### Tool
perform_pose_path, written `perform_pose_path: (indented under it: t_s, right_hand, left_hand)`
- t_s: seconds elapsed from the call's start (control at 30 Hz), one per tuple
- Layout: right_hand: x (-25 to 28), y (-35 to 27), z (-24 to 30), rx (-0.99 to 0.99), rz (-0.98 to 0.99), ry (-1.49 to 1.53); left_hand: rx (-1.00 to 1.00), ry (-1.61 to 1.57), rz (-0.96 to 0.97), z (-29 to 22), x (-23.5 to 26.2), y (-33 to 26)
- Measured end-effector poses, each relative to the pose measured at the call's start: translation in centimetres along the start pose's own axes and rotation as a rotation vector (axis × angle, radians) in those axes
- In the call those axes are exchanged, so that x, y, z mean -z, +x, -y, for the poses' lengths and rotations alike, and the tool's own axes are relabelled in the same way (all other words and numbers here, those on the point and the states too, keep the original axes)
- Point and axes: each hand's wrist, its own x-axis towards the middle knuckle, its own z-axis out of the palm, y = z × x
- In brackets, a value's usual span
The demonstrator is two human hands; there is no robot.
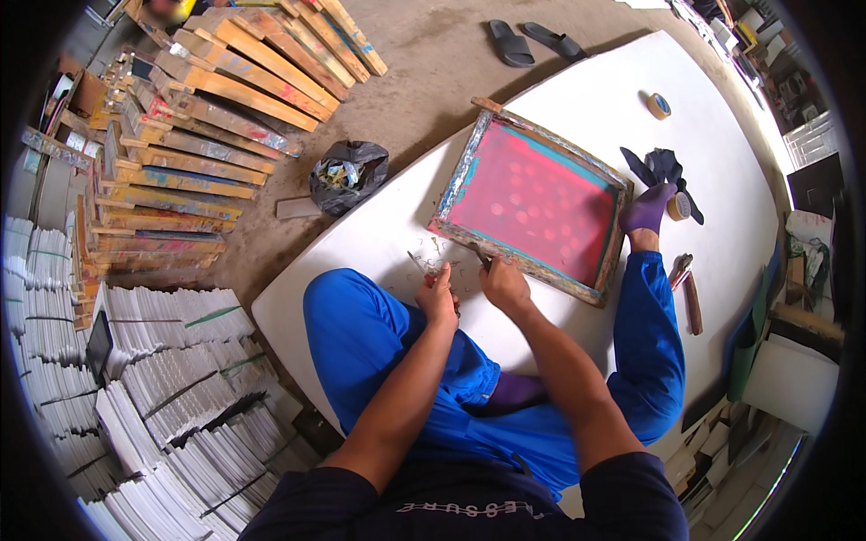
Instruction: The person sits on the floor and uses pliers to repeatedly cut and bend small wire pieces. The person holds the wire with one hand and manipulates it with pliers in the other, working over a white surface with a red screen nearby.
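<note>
A screen-printing frame (532, 200) with worn, paint-marked wooden bars and pink-red mesh lies on the white surface before me. My left hand (439, 298) is closed round a red-handled tool with a thin metal shaft (416, 261), probably a screwdriver, just off the frame's near left corner. At the frame's near bar, my right hand (507, 285) grips a dark tool (484, 260) whose tip meets the wood; its kind is mostly hidden by the fingers. Small dark scraps (437, 254) are scattered beside the left hand. My purple-socked foot (648, 209) rests by the frame's right bar.
Tape rolls (658, 106), a black cloth (663, 169) and a wooden-handled tool (693, 305) lie on the white surface (722, 117) to the right. Left are a black bag of scraps (348, 176), stacked wooden frames (194, 171) and paper piles (180, 379). Slides (512, 45) sit beyond.
</note>
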Motion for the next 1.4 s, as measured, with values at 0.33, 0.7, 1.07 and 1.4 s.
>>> perform_pose_path:
  t_s: [0.33, 0.7, 1.07, 1.4]
  right_hand:
    - [-1.8, -0.6, 0.1, -0.047, -0.108, -0.096]
    - [0.0, -2.4, -0.6, 0.319, -0.128, -0.213]
    - [0.9, -2.6, -0.2, -0.094, 0.492, 0.582]
    - [2.8, -0.5, 0.5, -0.292, 0.445, 0.897]
  left_hand:
    - [0.171, -0.015, 0.161, -1.2, -0.2, -0.8]
    - [0.174, -0.017, 0.306, -2.2, 0.6, -1.5]
    - [0.068, -0.033, 0.039, -1.3, 1.2, -0.4]
    - [-0.051, 0.000, 0.013, -0.4, 0.9, 0.0]
